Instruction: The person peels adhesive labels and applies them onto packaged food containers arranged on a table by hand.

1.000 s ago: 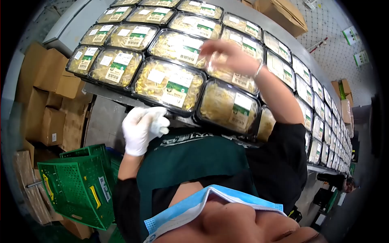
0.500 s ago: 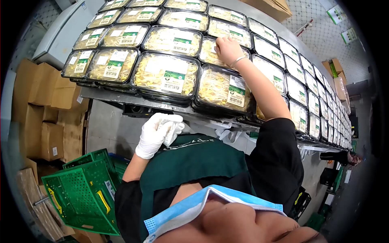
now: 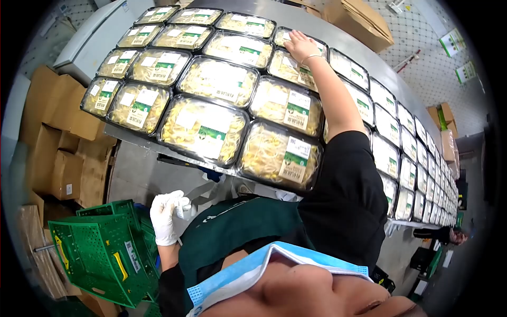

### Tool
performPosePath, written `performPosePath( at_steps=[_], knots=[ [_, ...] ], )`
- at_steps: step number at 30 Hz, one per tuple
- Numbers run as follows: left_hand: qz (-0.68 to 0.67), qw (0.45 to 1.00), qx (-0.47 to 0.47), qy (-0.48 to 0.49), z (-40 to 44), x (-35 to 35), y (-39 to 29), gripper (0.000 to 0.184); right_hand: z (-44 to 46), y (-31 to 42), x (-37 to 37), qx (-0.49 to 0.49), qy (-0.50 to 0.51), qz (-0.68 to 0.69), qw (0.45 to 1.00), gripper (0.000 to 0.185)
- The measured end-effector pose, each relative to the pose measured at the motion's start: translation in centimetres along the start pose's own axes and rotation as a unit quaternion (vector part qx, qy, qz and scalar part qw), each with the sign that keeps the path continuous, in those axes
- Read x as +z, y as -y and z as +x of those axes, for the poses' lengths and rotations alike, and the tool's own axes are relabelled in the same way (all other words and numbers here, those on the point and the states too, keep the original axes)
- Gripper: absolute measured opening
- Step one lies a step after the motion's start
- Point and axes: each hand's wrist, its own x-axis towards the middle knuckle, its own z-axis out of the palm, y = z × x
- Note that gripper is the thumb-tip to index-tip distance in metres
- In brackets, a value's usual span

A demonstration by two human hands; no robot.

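Note:
My right hand (image 3: 303, 47), bare with a bracelet at the wrist, reaches far across the table. Its fingers lie stretched out over a black tray (image 3: 282, 37) in the back row. Under the wrist is another tray of bean sprouts (image 3: 288, 66) with a clear top and a green-and-white label. My left hand (image 3: 167, 215), in a white glove, is down beside my green apron (image 3: 248, 222), off the table. Its fingers are curled around something whitish that I cannot make out. Nearest to it at the table edge is a large sprout tray (image 3: 179, 137).
Rows of packed trays (image 3: 388, 153) cover the metal table (image 3: 253, 9) to the far right. Green crates (image 3: 90, 259) and cardboard boxes (image 3: 63, 171) stand at the left. More cardboard (image 3: 359, 24) lies behind the table. Another person (image 3: 435, 233) is far off at right.
My right hand has moved farther back, from a middle-row tray to the back row. My left hand has dropped away from the table edge to the left. The view has shifted.

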Motion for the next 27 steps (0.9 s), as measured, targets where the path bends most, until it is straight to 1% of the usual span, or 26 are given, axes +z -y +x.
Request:
performPosePath(
  at_steps=[1, 2, 3, 5, 6, 7, 9, 11, 12, 13, 14, 15, 16, 17, 18, 19, 20, 21, 22, 23, 24, 25, 26, 27],
  knots=[
    [-0.012, 1.000, 0.004, -0.015, 0.0, 0.6, 0.1, 0.013, 0.6, 0.4, -0.2, -0.003, 0.045, -0.008, 0.999, 0.053],
    [-0.007, 1.000, 0.004, -0.022, 0.2, 1.2, 0.1, 0.013, 1.2, 0.0, 0.7, 0.009, 0.076, 0.042, 0.996, 0.054],
    [-0.025, 0.999, 0.001, -0.033, 0.0, 1.9, 0.1, 0.013, 1.4, -0.2, 1.1, 0.004, 0.081, 0.047, 0.996, 0.054],
    [-0.046, 0.998, -0.006, -0.049, -0.5, 2.7, 0.2, 0.014, 1.4, -0.7, 1.1, -0.008, 0.061, 0.044, 0.997, 0.056],
    [-0.049, 0.998, -0.008, -0.050, -0.5, 3.1, 0.1, 0.015, 1.2, -0.6, 1.1, -0.011, 0.028, 0.044, 0.999, 0.057],
    [-0.053, 0.997, -0.010, -0.051, -0.6, 3.4, 0.1, 0.015, 1.1, -0.5, 0.8, -0.014, 0.028, 0.043, 0.999, 0.057],
    [-0.054, 0.997, -0.011, -0.049, -1.1, 3.6, -0.2, 0.017, 0.7, 0.3, -0.1, 0.043, 0.058, 0.015, 0.997, 0.059],
    [-0.040, 0.998, 0.042, -0.034, -1.4, 3.7, 0.0, 0.020, 0.4, 0.5, -0.6, 0.055, 0.041, -0.017, 0.997, 0.061],
    [-0.101, 0.994, 0.035, -0.030, -1.6, 4.3, -0.5, 0.023, -0.4, 1.1, -1.2, 0.025, -0.023, 0.016, 0.999, 0.058],
    [-0.109, 0.993, 0.017, -0.031, -1.6, 5.4, -2.1, 0.025, -2.0, 1.7, -2.3, -0.004, -0.085, 0.048, 0.995, 0.056],
    [-0.108, 0.994, 0.003, 0.017, -1.2, 5.4, -2.8, 0.023, -4.5, 3.4, -4.6, -0.096, -0.096, 0.160, 0.978, 0.051],
    [-0.109, 0.992, -0.013, 0.064, -0.8, 5.5, -3.0, 0.022, -7.8, 5.8, -6.4, -0.155, -0.070, 0.310, 0.935, 0.050],
    [-0.096, 0.994, 0.006, 0.048, -0.5, 6.1, -2.8, 0.019, -11.6, 8.4, -8.3, -0.184, 0.072, 0.435, 0.879, 0.050],
    [-0.083, 0.996, 0.027, 0.034, -0.4, 7.1, -2.4, 0.016, -15.5, 10.6, -10.3, -0.281, 0.174, 0.429, 0.841, 0.056],
    [-0.132, 0.987, -0.011, 0.094, -0.7, 8.0, -3.7, 0.005, -19.5, 12.7, -10.4, -0.326, 0.211, 0.436, 0.812, 0.060],
    [-0.183, 0.977, 0.060, 0.094, -1.0, 8.6, -3.0, 0.007, -22.9, 14.2, -10.6, -0.365, 0.220, 0.464, 0.776, 0.065],
    [-0.179, 0.976, 0.079, 0.098, -0.9, 8.5, -1.8, 0.009, -25.6, 15.6, -11.0, -0.353, 0.232, 0.505, 0.753, 0.060],
    [-0.174, 0.975, 0.096, 0.103, -1.1, 8.8, -1.5, 0.011, -27.4, 16.4, -11.5, -0.321, 0.221, 0.538, 0.748, 0.039],
    [-0.173, 0.974, 0.104, 0.105, -1.8, 9.1, -1.5, 0.009, -28.2, 16.2, -11.9, -0.315, 0.192, 0.541, 0.756, 0.027],
    [-0.095, 0.981, 0.107, 0.135, -2.3, 9.0, -1.9, 0.005, -28.9, 15.8, -12.3, -0.310, 0.161, 0.542, 0.764, 0.016],
    [-0.086, 0.975, 0.096, 0.181, -2.8, 9.1, -2.4, 0.009, -29.0, 15.3, -11.7, -0.320, 0.004, 0.531, 0.784, 0.003],
    [-0.077, 0.967, 0.086, 0.227, -3.1, 9.1, -2.6, 0.015, -28.6, 14.1, -12.2, -0.251, -0.011, 0.492, 0.834, 0.005],
    [-0.067, 0.958, 0.035, 0.275, -3.0, 8.0, -1.9, 0.024, -27.5, 12.5, -11.4, -0.111, 0.028, 0.480, 0.870, 0.008],
    [-0.068, 0.950, 0.036, 0.303, -2.8, 7.1, -0.9, 0.022, -26.0, 11.0, -10.8, -0.044, 0.055, 0.479, 0.875, 0.013]
  ],
)
